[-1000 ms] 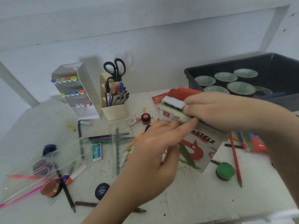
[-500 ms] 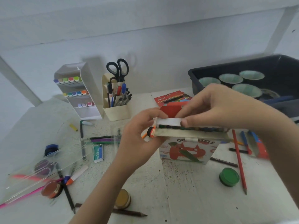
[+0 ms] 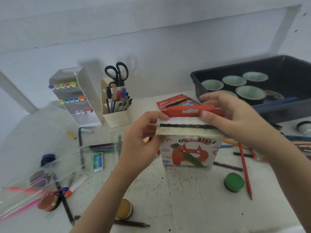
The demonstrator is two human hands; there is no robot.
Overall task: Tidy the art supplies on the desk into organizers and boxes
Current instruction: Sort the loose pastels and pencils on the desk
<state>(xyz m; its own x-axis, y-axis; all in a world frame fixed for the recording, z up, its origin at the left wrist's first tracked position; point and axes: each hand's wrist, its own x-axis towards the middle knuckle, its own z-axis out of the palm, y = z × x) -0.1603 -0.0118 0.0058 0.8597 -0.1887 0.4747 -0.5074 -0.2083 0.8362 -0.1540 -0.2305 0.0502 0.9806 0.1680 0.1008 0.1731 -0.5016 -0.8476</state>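
Observation:
An oil pastels box [image 3: 188, 155], white with a red cat drawing, is held upright above the desk's middle. Its red lid flap [image 3: 190, 111] is lifted, and dark crayon tips show in the open slot. My left hand [image 3: 143, 140] grips the box's top left corner with thumb and curled fingers. My right hand [image 3: 235, 120] holds the top right, thumb on the white inner flap and fingers over the red lid. A red coloured-pencil box [image 3: 175, 102] lies flat just behind.
A marker rack [image 3: 75, 96] and a cream pen holder [image 3: 117, 108] with scissors stand at the back left. A dark bin [image 3: 277, 71] with several cups is at the back right. Loose pencils [image 3: 244, 169], paint pots [image 3: 234, 182], a clear case [image 3: 33, 187] and a staple box [image 3: 98, 161] litter the desk.
The pastels box has swung from tilted to upright with its printed front facing me. My left hand shifted from under the box to its top left corner. The red lid stands more open.

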